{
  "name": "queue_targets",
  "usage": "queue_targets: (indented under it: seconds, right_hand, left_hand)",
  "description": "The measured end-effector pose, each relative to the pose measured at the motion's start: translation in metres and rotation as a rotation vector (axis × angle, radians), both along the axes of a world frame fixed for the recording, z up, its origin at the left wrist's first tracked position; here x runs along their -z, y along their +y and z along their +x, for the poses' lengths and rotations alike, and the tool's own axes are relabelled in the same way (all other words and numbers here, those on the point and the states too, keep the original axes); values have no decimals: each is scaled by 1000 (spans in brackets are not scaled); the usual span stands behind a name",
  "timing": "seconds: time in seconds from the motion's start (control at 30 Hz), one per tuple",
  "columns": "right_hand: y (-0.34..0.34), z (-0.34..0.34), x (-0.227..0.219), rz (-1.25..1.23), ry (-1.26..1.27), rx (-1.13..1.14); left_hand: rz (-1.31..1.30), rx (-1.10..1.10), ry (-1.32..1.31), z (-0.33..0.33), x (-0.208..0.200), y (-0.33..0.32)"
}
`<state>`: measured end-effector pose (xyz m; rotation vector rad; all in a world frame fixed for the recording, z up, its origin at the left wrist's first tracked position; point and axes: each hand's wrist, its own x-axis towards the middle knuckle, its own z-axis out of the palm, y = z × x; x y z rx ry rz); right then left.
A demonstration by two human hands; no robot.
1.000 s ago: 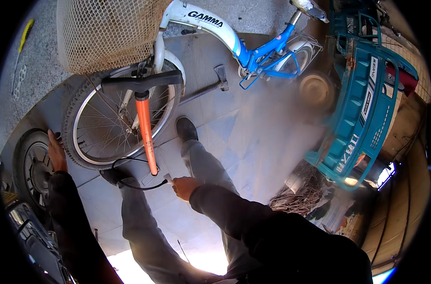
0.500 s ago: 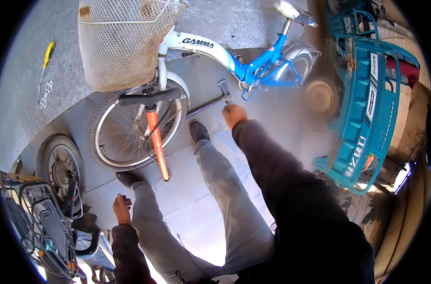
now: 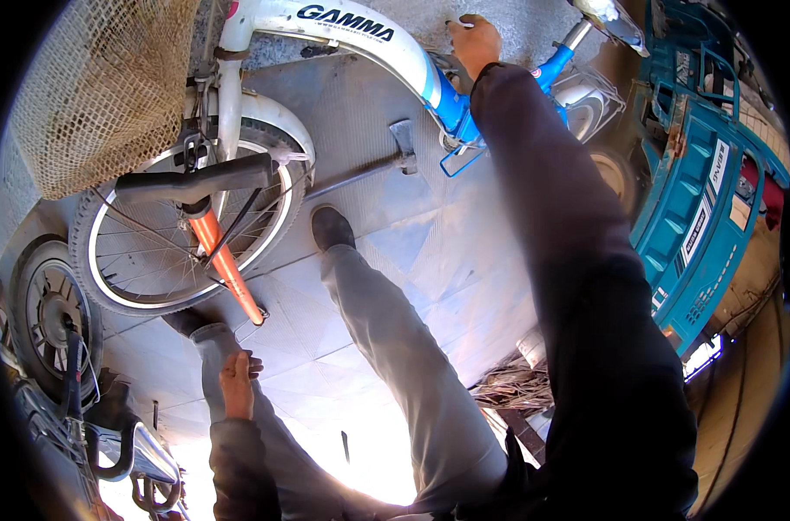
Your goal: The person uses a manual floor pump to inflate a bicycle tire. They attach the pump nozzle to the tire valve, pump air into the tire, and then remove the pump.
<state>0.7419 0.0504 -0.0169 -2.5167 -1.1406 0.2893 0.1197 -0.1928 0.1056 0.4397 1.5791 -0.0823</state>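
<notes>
My right hand [image 3: 477, 45] reaches past the white and blue bicycle frame [image 3: 352, 30], over the grey ground on its far side. Its fingers are bent and a little apart, with nothing I can make out in them. Low on the left, my left hand [image 3: 238, 382] hangs over my left leg, fingers loosely bent, free of any object. Between the bicycle and my feet lies a hatchet [image 3: 403, 143], its long handle pointing left. An orange tube with a black crossbar handle [image 3: 224, 258], like a floor pump, stands before the front wheel [image 3: 278, 230].
A wire-mesh basket [image 3: 108, 95] hangs at the bicycle's front. At far left is another vehicle's wheel [image 3: 52, 304]. A teal cargo vehicle [image 3: 694, 208] fills the right side. Dry sticks [image 3: 512, 385] lie behind my right leg.
My right hand has moved from beside the hatchet up and over the bicycle frame, its fingers loosening. The view has shifted right, so the yellow screwdriver and flat wrench have left it.
</notes>
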Motion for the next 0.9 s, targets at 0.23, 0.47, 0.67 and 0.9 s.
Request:
queue_targets:
  seconds: [0.23, 0.47, 0.67, 0.9]
  right_hand:
    - [14, -15, 19, 34, -152, -117]
    - [-5, -46, -25, 4, 410, 280]
    - [-59, -190, -131, 167, 232, 47]
    - [-91, -403, -164, -131, 1158, 255]
  left_hand:
    - [1, -33, 10, 10, 2, 2]
    - [69, -117, -7, 29, 8, 23]
    - [44, -111, -44, 33, 11, 24]
    - [54, -232, -93, 17, 14, 26]
